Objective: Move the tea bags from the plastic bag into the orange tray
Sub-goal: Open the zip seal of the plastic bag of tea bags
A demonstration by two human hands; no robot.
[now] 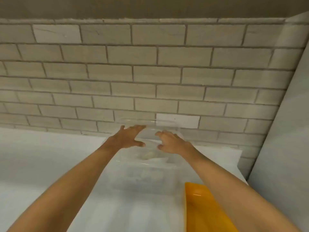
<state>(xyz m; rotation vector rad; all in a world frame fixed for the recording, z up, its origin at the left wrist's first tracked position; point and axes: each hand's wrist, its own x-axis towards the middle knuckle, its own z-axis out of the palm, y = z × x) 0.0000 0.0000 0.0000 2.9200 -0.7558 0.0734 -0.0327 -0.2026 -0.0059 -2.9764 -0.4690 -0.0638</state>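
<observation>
A clear plastic bag stands on the white counter against the tiled wall, with its top edge near the wall. Pale tea bags show faintly through the plastic. My left hand reaches to the bag's upper left, fingers straight and thumb spread, fingertips at its top rim. My right hand is at the bag's upper right with fingers loosely bent; whether it touches the plastic is unclear. The orange tray lies at the lower right, partly hidden by my right forearm.
The white counter runs left and towards me. The grey brick-tile wall stands close behind the bag. A pale flat panel closes off the right side.
</observation>
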